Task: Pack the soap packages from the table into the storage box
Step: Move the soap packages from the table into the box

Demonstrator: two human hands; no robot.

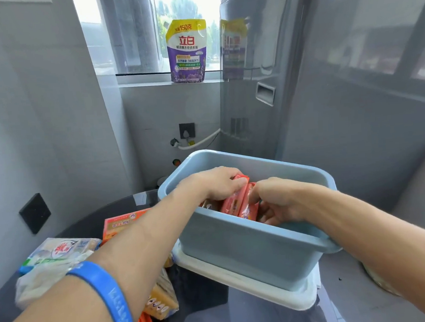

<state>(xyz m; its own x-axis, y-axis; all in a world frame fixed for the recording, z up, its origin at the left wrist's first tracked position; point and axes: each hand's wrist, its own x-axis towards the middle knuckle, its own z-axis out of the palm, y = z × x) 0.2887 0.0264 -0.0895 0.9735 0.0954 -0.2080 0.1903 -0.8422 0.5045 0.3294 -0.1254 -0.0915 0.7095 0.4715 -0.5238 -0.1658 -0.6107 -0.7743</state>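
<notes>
A pale blue storage box (250, 248) stands on a white lid on the dark table. Both my hands reach inside it. My left hand (215, 183) grips the top of a pink-orange soap package (234, 202) standing on edge in the box. My right hand (277, 201) holds a second pink-orange soap package (250, 208) right beside the first. More packages wait on the table to the left: an orange one (120, 225), a white and blue one (61, 249), and a yellow one (161, 302) partly under my left forearm.
The white lid (239, 277) juts out under the box. A purple detergent pouch (187, 50) stands on the windowsill behind. A grey wall is close on the left, a tall glossy grey appliance (263, 69) on the right. A blue wristband (107, 291) circles my left forearm.
</notes>
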